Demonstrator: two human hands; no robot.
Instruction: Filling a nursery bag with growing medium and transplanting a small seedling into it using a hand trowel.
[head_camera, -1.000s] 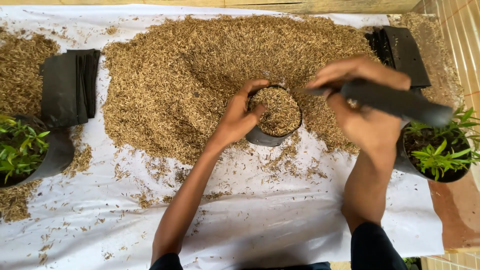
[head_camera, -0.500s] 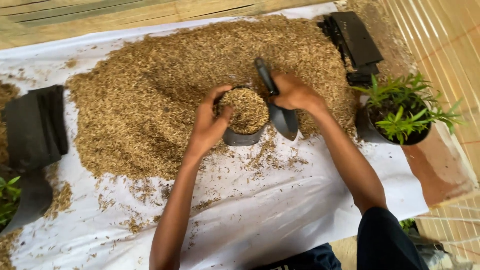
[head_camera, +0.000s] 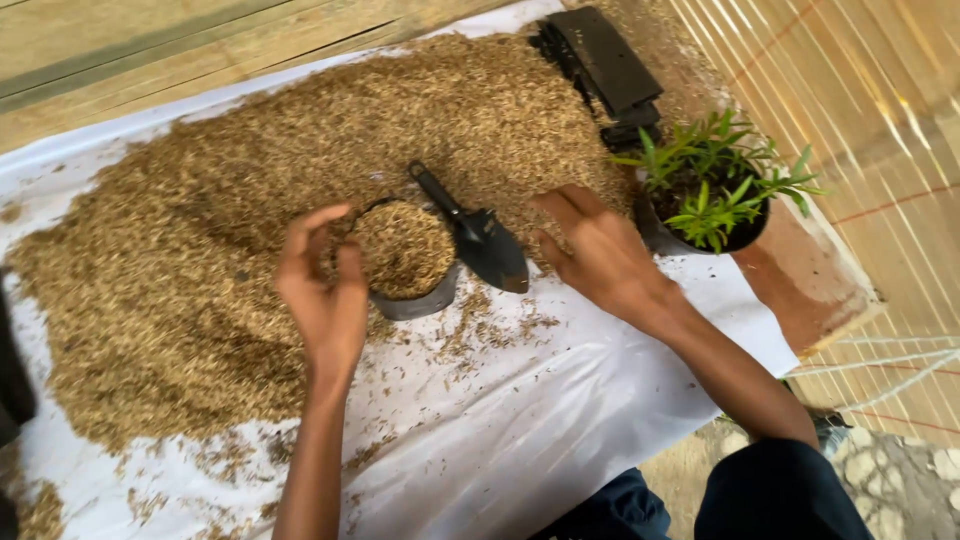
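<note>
A small black grow bag filled to the brim with rice husk stands on the white sheet at the edge of a big husk pile. My left hand touches the bag's left rim, fingers curled over it. A black hand trowel lies on the sheet just right of the bag, blade toward me. My right hand hovers to the right of the trowel, fingers spread, holding nothing.
A black pot with a green leafy plant stands at the right on a reddish ledge. A stack of flat black grow bags lies behind it. A bamboo screen runs along the right side, wooden planks along the back.
My right hand has let go of the trowel, which now lies beside the filled bag, and has moved right toward the plant. The view has swung right.
</note>
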